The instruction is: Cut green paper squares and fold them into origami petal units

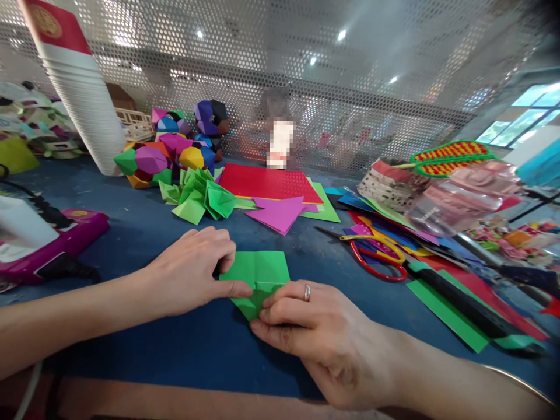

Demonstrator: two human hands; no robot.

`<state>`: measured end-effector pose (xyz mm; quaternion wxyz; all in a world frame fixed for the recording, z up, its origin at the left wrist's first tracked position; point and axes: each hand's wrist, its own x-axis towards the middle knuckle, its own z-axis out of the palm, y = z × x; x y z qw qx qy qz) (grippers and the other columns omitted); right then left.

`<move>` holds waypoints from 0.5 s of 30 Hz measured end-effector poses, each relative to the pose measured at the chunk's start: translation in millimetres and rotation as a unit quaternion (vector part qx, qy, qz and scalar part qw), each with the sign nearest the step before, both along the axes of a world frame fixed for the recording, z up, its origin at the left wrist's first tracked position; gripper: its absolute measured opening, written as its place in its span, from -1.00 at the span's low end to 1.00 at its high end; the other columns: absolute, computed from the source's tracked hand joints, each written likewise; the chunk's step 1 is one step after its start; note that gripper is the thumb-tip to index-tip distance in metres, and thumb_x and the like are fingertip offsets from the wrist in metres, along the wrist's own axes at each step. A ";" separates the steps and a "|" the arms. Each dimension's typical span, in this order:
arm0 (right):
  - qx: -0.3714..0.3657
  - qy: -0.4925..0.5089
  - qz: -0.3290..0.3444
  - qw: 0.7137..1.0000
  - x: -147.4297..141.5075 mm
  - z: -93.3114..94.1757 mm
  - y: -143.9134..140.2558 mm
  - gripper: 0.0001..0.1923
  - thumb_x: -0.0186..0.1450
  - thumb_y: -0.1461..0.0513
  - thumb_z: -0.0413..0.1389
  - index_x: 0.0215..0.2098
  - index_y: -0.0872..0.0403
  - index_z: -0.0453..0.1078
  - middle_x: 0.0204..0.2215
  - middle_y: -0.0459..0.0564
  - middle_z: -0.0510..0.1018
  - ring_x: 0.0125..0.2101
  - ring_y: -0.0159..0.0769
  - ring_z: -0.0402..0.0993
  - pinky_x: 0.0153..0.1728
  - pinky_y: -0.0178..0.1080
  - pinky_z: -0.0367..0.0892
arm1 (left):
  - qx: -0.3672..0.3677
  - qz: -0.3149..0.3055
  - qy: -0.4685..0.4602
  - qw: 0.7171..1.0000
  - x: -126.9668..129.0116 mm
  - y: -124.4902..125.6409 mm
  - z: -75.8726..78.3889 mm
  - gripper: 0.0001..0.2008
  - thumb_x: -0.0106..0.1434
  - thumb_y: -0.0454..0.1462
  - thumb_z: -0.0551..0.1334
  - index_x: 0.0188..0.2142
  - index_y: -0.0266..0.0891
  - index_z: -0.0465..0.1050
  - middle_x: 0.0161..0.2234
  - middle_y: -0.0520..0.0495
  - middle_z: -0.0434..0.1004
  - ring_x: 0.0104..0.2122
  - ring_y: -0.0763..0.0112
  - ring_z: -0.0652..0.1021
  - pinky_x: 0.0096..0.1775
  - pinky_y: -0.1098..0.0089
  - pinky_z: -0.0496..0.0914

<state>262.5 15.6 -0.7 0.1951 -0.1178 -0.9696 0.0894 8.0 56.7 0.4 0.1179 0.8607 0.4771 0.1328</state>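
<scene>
- Green paper (259, 273) lies flat on the blue table (175, 344), in front of the red sheet (269, 182).
- Left hand (192, 271): fingers together, pressing the paper's left edge flat to steady it.
- Right hand (315, 332): fingertips pinch the near corner, holding a fold.
- Basket (387, 185), right of the red sheet: contents hidden.

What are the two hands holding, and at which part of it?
The green paper: the left hand presses its left edge on the blue table, and the right hand pinches its lower folded corner.
</scene>
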 end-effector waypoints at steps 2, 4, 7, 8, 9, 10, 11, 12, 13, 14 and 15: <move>-0.003 -0.005 0.002 1.000 0.1 0.3 -0.4 -0.68 0.40 0.39 0.00 0.05 0.23 0.49 -0.20 0.10 0.64 -0.09 -0.19 0.54 -0.04 -0.12 0.50 | 0.001 -0.007 -0.002 1.000 -3.2 3.6 -0.9 -0.51 0.21 0.08 0.40 -0.46 -0.20 0.25 -0.40 0.05 0.35 -0.34 0.26 0.37 -0.30 0.30 0.14; -0.003 -0.005 0.003 1.000 0.1 0.9 -0.6 -0.67 0.41 0.39 0.00 0.06 0.23 0.48 -0.19 0.12 0.64 -0.08 -0.18 0.55 -0.03 -0.11 0.51 | 0.001 -0.016 -0.005 1.000 -6.1 6.5 -2.0 -0.52 0.23 0.07 0.39 -0.45 -0.20 0.25 -0.39 0.05 0.35 -0.32 0.25 0.38 -0.28 0.29 0.13; -0.002 0.007 0.004 1.000 -0.3 1.6 -0.3 -0.69 0.41 0.39 0.01 0.04 0.25 0.49 -0.19 0.13 0.64 -0.09 -0.18 0.57 -0.03 -0.13 0.52 | 0.005 -0.033 -0.012 0.999 -11.3 9.6 -4.2 -0.55 0.28 0.03 0.37 -0.44 -0.20 0.25 -0.38 0.06 0.35 -0.30 0.26 0.38 -0.28 0.29 0.13; -0.003 0.011 0.005 1.000 -0.6 1.8 -0.1 -0.69 0.41 0.39 0.01 0.04 0.24 0.49 -0.20 0.12 0.65 -0.10 -0.19 0.57 -0.03 -0.14 0.52 | 0.009 -0.041 -0.015 0.999 -13.3 9.9 -4.8 -0.57 0.30 0.01 0.36 -0.44 -0.20 0.25 -0.38 0.06 0.35 -0.31 0.27 0.38 -0.27 0.29 0.14; -0.005 0.013 0.006 1.000 -0.9 1.9 0.0 -0.70 0.41 0.39 0.02 0.03 0.23 0.49 -0.20 0.12 0.65 -0.10 -0.19 0.57 -0.04 -0.15 0.52 | 0.013 -0.050 -0.018 0.998 -15.1 9.6 -5.2 -0.58 0.32 -0.01 0.35 -0.45 -0.20 0.24 -0.38 0.06 0.35 -0.31 0.28 0.38 -0.27 0.28 0.14; -0.007 0.014 0.006 1.000 -1.2 2.0 0.2 -0.70 0.41 0.38 0.02 0.03 0.23 0.49 -0.20 0.11 0.65 -0.10 -0.19 0.57 -0.05 -0.15 0.52 | 0.021 -0.060 -0.020 0.998 -16.6 8.4 -5.4 -0.60 0.34 -0.04 0.34 -0.44 -0.20 0.25 -0.38 0.06 0.36 -0.32 0.29 0.38 -0.27 0.28 0.16; -0.009 0.015 0.007 1.000 -1.4 2.0 0.3 -0.70 0.41 0.38 0.03 0.04 0.22 0.48 -0.20 0.12 0.65 -0.10 -0.18 0.57 -0.06 -0.15 0.52 | 0.037 -0.070 -0.024 0.997 -17.5 6.1 -5.3 -0.63 0.36 -0.07 0.33 -0.43 -0.20 0.26 -0.37 0.06 0.36 -0.31 0.29 0.38 -0.26 0.28 0.17; -0.009 0.015 0.008 1.000 -1.6 2.1 0.3 -0.70 0.41 0.37 0.04 0.05 0.22 0.48 -0.19 0.12 0.65 -0.11 -0.17 0.57 -0.07 -0.15 0.52 | 0.060 -0.082 -0.026 0.994 -17.7 2.8 -5.0 -0.67 0.39 -0.11 0.31 -0.41 -0.20 0.28 -0.35 0.04 0.38 -0.30 0.28 0.39 -0.24 0.27 0.20; -0.010 0.014 0.007 1.000 -1.8 2.1 0.2 -0.70 0.41 0.36 0.04 0.06 0.21 0.47 -0.19 0.12 0.65 -0.11 -0.17 0.57 -0.09 -0.15 0.51 | 0.089 -0.097 -0.030 0.991 -17.1 -1.4 -4.6 -0.74 0.41 -0.17 0.28 -0.37 -0.20 0.32 -0.32 0.02 0.41 -0.27 0.27 0.40 -0.20 0.25 0.23; -0.012 0.012 0.006 1.000 -1.8 2.2 -0.1 -0.70 0.42 0.35 0.05 0.07 0.20 0.47 -0.19 0.12 0.65 -0.11 -0.16 0.57 -0.10 -0.14 0.51 | 0.126 -0.119 -0.034 0.984 -15.8 -6.4 -4.1 -0.84 0.44 -0.26 0.22 -0.32 -0.19 0.37 -0.25 -0.01 0.45 -0.23 0.26 0.42 -0.15 0.22 0.25; -0.014 0.009 0.003 1.000 -1.8 2.2 -0.4 -0.70 0.42 0.33 0.05 0.08 0.19 0.46 -0.19 0.12 0.64 -0.11 -0.16 0.56 -0.10 -0.14 0.51 | 0.155 -0.150 -0.033 0.976 -14.0 -11.8 -3.7 -0.86 0.46 -0.35 0.13 -0.24 -0.17 0.42 -0.18 -0.05 0.49 -0.18 0.24 0.45 -0.09 0.20 0.28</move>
